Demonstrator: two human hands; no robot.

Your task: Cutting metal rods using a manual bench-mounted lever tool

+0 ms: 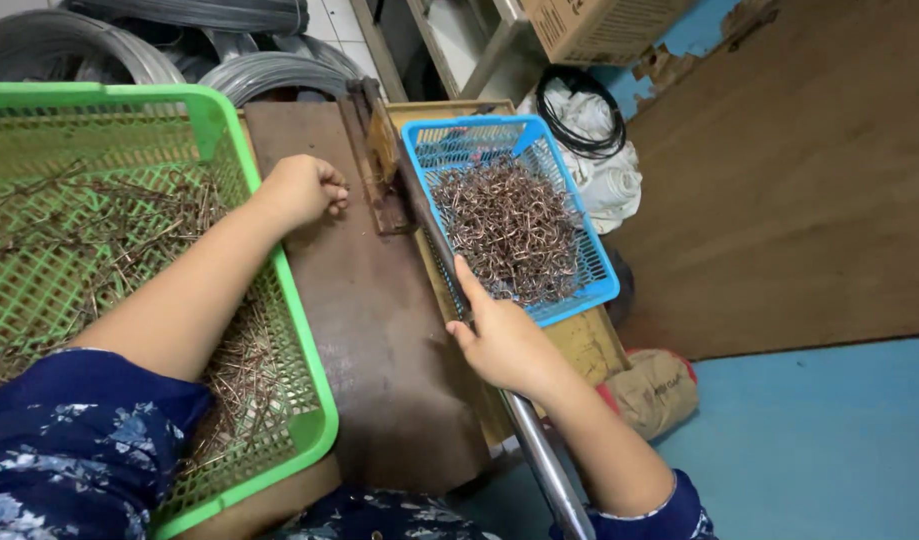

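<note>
A: Right hand (pixel 504 340)?
B: Grip wrapped on long smooth steel lever bar (pixel 539 455), beside blue plastic mesh basket (pixel 604 285) of bent copper-coloured wire hooks (pixel 509 225).
A: Left hand (pixel 304 188)?
B: Clenched at rusty iron plate (pixel 374 320); contents hidden.

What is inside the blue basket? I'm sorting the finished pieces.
The blue basket holds a heap of small bent, copper-coloured wire pieces. Bare mesh shows at its far end. The basket floor under the heap is covered.

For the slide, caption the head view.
Right hand on a metal lever, left hand at the bending jig.
</note>
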